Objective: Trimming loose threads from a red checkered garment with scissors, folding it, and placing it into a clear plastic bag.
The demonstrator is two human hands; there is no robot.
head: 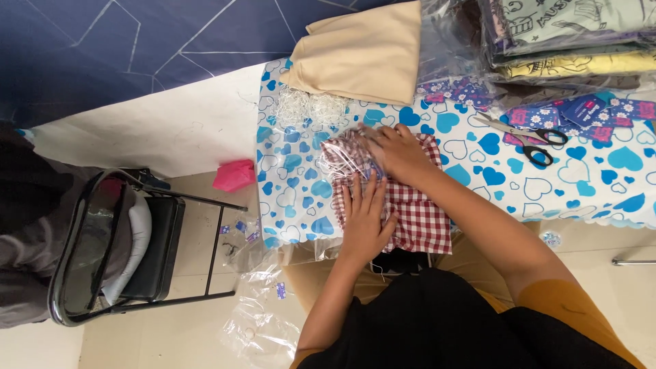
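Observation:
A red-and-white checked cloth (417,212) lies folded on a table covered with a white sheet printed with blue hearts (294,198). My left hand (365,219) rests flat on the near part of the cloth, fingers apart. My right hand (396,152) is just beyond it, fingers curled over the bunched far edge of the same cloth. The cloth's near end hangs a little over the table edge by my lap.
Folded beige fabric (362,55) and a heap of white strings (307,106) lie at the far side. Scissors (526,137), small printed cards (581,113) and stacked bagged clothes (567,41) are to the right. A black folding chair (116,246), a pink scrap (234,175) and clear plastic bags (266,307) occupy the floor on the left.

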